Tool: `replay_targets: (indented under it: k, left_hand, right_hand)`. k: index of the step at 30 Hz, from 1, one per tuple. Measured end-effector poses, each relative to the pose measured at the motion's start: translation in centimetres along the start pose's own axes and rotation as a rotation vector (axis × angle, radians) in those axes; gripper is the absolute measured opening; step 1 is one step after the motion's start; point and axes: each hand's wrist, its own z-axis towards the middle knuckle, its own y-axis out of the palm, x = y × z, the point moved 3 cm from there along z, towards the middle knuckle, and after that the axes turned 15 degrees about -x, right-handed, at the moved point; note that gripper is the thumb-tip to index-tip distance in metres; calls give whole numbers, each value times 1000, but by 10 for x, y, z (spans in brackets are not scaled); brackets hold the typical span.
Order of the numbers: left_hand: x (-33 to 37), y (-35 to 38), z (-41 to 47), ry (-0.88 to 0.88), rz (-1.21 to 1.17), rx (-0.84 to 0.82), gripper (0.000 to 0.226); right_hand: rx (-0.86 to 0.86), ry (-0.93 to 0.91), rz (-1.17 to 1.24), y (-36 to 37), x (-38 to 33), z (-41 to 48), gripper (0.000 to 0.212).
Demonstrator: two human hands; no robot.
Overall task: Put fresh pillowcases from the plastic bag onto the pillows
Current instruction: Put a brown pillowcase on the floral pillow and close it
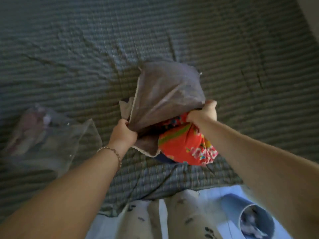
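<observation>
Left hand [123,131], right hand [202,112]: pillowcase [164,94] edges

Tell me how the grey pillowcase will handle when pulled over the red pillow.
Probably floppy: the grey pillowcase sags and creases between the left hand and right hand. Likely light, held up by its gripped edges alone. It may bunch against the red floral pillow bulging at its mouth.

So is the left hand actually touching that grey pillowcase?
Touching. The head view shows the left hand with its fingers curled round the edge of the grey pillowcase, bunching the cloth; no gap shows between them.
</observation>
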Motion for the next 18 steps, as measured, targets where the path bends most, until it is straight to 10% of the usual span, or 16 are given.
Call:
replay_targets:
  k: [4,7,13,18]
  left_hand:
    - [-16,36,16,470,707,393,49]
    - [-33,73,17,882,1185,308,36]
    - [-31,102,43,613,1546,202,28]
    - [-33,82,33,483,1679,247,25]
  right_hand:
    - [1,-73,-35,20,70,17,71]
    - [43,-166,-69,16,96,7,92]
    - [-123,183,-599,32,136,-24,146]
    - [-80,315,-590,55,137,3,139]
